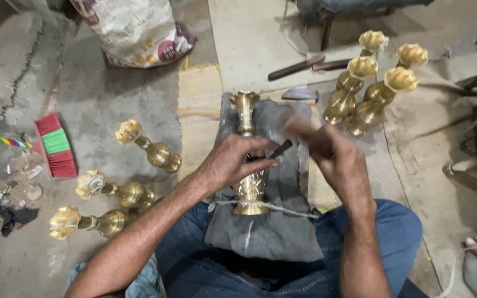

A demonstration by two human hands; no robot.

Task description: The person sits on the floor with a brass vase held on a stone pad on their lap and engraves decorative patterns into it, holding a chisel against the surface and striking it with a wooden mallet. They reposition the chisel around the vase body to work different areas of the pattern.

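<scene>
Light: dim, diffuse, soft shadows.
Glare: highlights on brass vases (366, 83), upper right.
Blur: right hand (332, 152) motion-smeared.
Edges: wide-angle bowing, corners darker.
Focus: centre sharp.

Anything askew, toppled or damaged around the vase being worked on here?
Three brass vases lie toppled on the floor at left, while four stand upright at right. The left hand grips the lap vase; right hand is motion-blurred.

My left hand (233, 160) grips a tall engraved brass vase (248, 160) lying on grey cloth (271, 221); my right hand (329, 152), blurred, hovers just beside it.
</scene>
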